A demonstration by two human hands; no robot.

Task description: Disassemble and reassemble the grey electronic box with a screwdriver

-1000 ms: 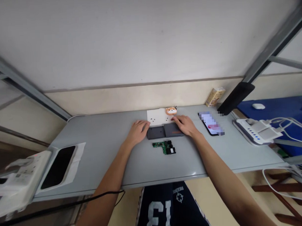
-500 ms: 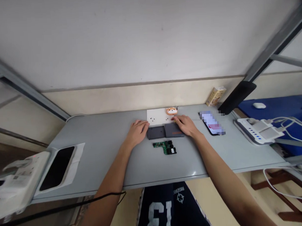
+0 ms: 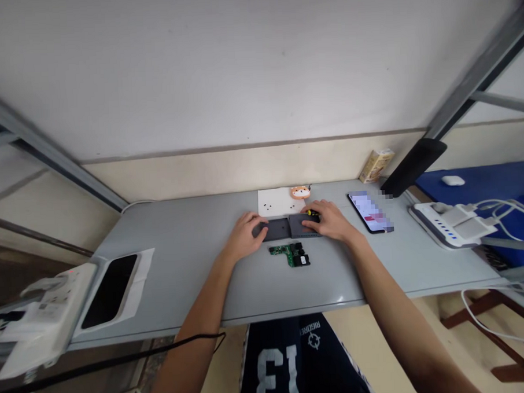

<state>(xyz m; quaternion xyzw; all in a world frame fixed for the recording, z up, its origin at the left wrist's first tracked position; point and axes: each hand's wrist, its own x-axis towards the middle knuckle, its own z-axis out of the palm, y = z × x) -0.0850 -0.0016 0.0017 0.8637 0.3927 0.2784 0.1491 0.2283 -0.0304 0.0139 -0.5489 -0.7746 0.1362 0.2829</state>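
"What's on your feed, hands first?"

"On my end, my left hand [image 3: 248, 235] is narrow, thumb and fingers closed on the left end of the open dark shell [image 3: 277, 229], probably to steady it. My right hand [image 3: 328, 219] curls over the right dark shell [image 3: 298, 225] just beside it; a yellow-and-black object [image 3: 312, 212] shows among the fingers, but I can't tell whether they grip it."

"And around them?"

"Near, I see the green circuit board [image 3: 290, 254], apart from both shells. Far, small dark specks [image 3: 264, 205] lie on white paper [image 3: 279, 197], where they'd stand out well; an orange animal-faced pouch [image 3: 300, 193] on its far right corner may weigh it down."
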